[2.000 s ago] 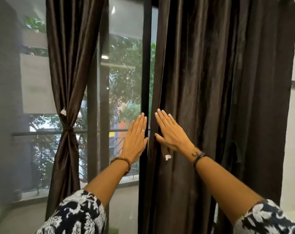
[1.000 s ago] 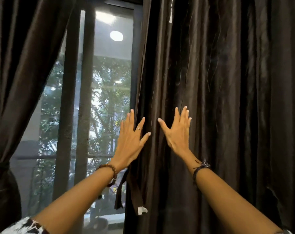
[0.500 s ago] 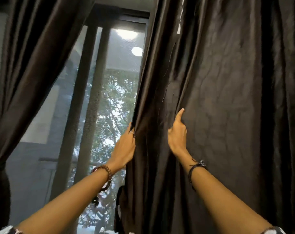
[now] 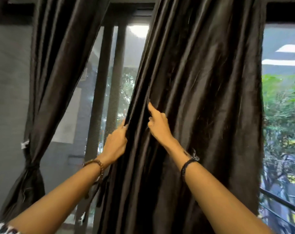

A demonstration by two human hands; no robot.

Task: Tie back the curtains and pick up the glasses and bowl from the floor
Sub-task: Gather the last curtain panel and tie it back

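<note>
A dark brown right curtain [image 4: 202,98] hangs in front of me, gathered into folds. My left hand [image 4: 115,144] grips its left edge, fingers tucked behind the fabric. My right hand [image 4: 157,123] holds a fold just to the right, index finger pointing up along the cloth. A dangling tie strap [image 4: 101,191] of the same cloth hangs below my left wrist. The left curtain [image 4: 59,68] is drawn aside and bound with a tie [image 4: 31,164] at lower left. No glasses or bowl are in view.
Dark window frame posts [image 4: 108,81] stand between the two curtains, with glass and trees behind. To the right of the gathered curtain the window pane [image 4: 283,115] is uncovered, with a balcony rail [image 4: 281,201] low down.
Both hands went from flat against the curtain to holding its folds. The right curtain has been bunched leftward, uncovering the window on the right.
</note>
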